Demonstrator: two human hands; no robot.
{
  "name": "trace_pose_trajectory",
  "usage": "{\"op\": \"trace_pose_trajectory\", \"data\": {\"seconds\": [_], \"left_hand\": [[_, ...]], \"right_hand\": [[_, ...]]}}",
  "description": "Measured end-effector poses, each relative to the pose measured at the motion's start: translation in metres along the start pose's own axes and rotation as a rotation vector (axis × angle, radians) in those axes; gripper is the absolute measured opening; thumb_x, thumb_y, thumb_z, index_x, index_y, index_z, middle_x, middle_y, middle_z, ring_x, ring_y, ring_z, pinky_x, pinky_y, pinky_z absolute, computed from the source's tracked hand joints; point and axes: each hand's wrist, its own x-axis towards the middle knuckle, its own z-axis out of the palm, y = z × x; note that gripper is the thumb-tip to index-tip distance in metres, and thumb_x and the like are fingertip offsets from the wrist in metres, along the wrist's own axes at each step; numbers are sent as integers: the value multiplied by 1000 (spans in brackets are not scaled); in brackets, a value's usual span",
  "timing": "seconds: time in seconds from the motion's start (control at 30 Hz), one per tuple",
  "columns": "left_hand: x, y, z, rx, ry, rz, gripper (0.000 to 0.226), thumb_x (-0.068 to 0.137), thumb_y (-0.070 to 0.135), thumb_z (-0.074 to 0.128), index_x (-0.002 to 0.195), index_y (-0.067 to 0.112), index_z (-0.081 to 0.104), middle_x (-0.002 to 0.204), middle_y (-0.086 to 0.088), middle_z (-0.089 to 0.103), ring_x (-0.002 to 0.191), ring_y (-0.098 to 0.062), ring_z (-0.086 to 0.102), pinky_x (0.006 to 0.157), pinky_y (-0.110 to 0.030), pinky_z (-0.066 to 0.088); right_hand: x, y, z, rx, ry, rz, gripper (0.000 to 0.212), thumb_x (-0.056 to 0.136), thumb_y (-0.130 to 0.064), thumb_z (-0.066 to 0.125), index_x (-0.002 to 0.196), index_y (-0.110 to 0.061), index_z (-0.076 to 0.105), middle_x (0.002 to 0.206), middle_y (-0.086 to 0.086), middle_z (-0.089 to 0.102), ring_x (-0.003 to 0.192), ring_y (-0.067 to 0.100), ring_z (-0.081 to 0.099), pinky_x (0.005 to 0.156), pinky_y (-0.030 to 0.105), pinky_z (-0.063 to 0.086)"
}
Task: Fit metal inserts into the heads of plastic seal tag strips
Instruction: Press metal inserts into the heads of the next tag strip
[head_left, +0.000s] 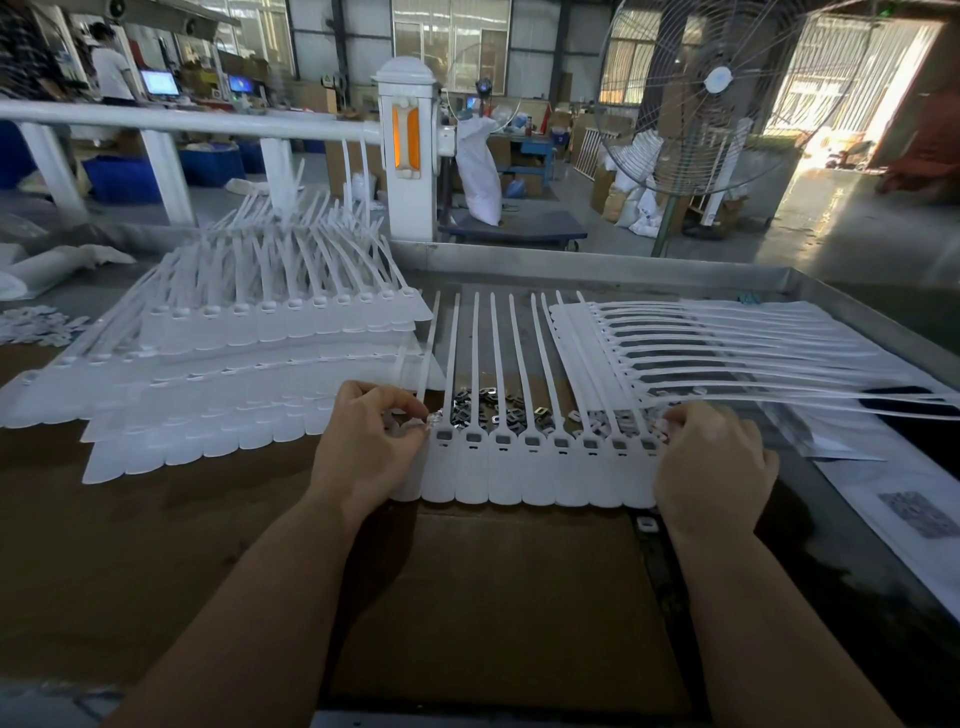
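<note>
Strip row (524, 467) spans frame centre, tails pointing up-frame; left hand (363, 447) pinches its left end, right hand (711, 462) its right; inserts (498, 405) just above.

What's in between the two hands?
Between the left hand and the right hand, the head view shows a row of joined white tag strips, each head with a small dark slot. Just behind them lies a pile of little metal inserts.

Pedestal fan (719, 98), white sack (478, 171)
</note>
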Motion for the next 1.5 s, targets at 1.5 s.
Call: {"op": "trace_pose_trajectory", "data": {"seconds": [1.5], "left_hand": [[-13, 28, 17, -153, -44, 151, 15, 83, 12, 67, 81, 25, 59, 78, 11, 65, 77, 2, 62, 72, -4, 46]], "right_hand": [[-18, -38, -1, 641, -388, -510, 11, 84, -6, 64, 90, -14, 70, 83, -8, 65, 79, 2, 58, 74, 8, 46]]}}
